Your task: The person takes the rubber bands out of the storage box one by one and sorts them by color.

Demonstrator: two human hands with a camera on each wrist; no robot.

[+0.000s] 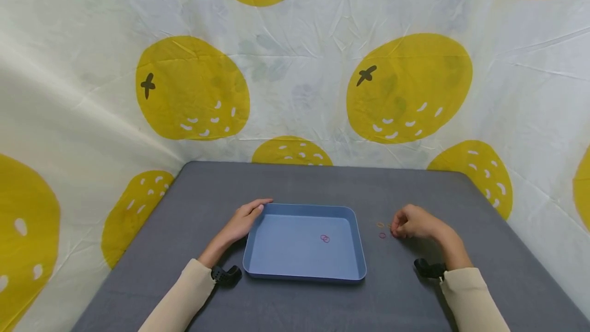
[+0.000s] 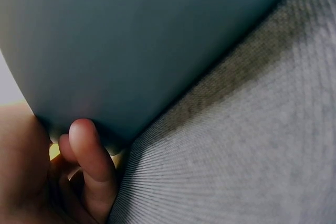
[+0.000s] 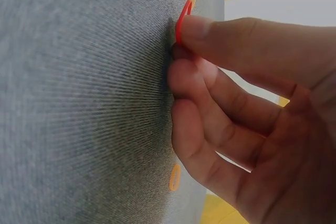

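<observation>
A blue tray (image 1: 355, 250) sits in the middle of the grey table, with two red rubber bands (image 1: 324, 239) lying inside it. My left hand (image 1: 256, 209) rests on the tray's far left corner with its fingers laid along the rim. In the left wrist view a fingertip (image 2: 84, 142) touches the tray's outer wall (image 2: 136, 45). Right of the tray, my right hand (image 1: 396, 229) is curled on the table. Its thumb and forefinger (image 3: 179, 43) pinch a red rubber band (image 3: 183, 17) just off the cloth.
Loose bands lie between the tray and my right hand: an orange one (image 1: 380, 224) and a red one (image 1: 382, 235). Another orange band (image 3: 175, 177) lies by my curled fingers. A fruit-print cloth (image 1: 295, 65) walls the grey table (image 1: 295, 183) on three sides.
</observation>
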